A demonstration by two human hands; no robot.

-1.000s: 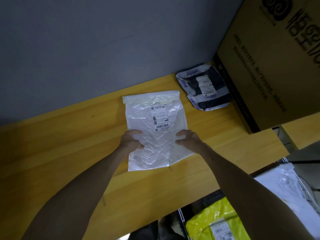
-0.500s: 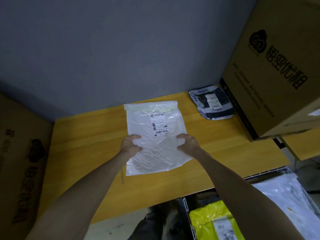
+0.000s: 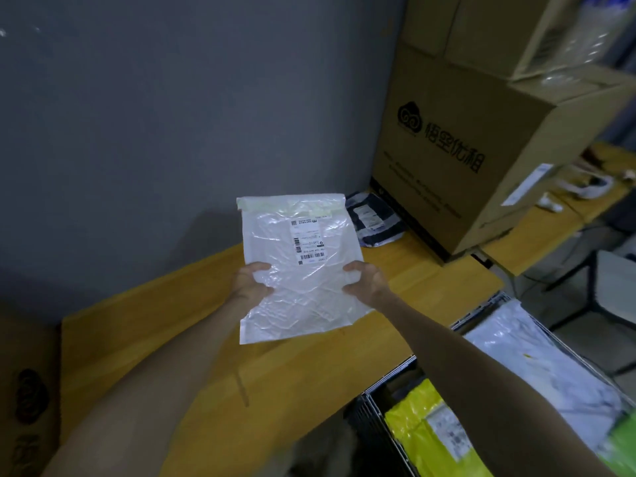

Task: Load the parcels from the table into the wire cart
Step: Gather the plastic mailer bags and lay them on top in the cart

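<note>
White parcel [image 3: 299, 270] held in both hands, mid-frame over the table [image 3: 144, 321]
It's gripped at its side edges by the left hand [image 3: 249, 284] and right hand [image 3: 366, 282], fingers curled round the plastic. The cart [image 3: 373, 418] is seen at lower right, and a dark parcel [image 3: 375, 225] just behind.

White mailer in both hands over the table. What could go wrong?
1. Glossy, limp white mailer, gripped only at its sides by left hand and right hand, may slip or fold.
2. It could snag the wire cart rim or slide off the yellow parcel inside.
3. The dark parcel by the cardboard box is easily missed.
</note>
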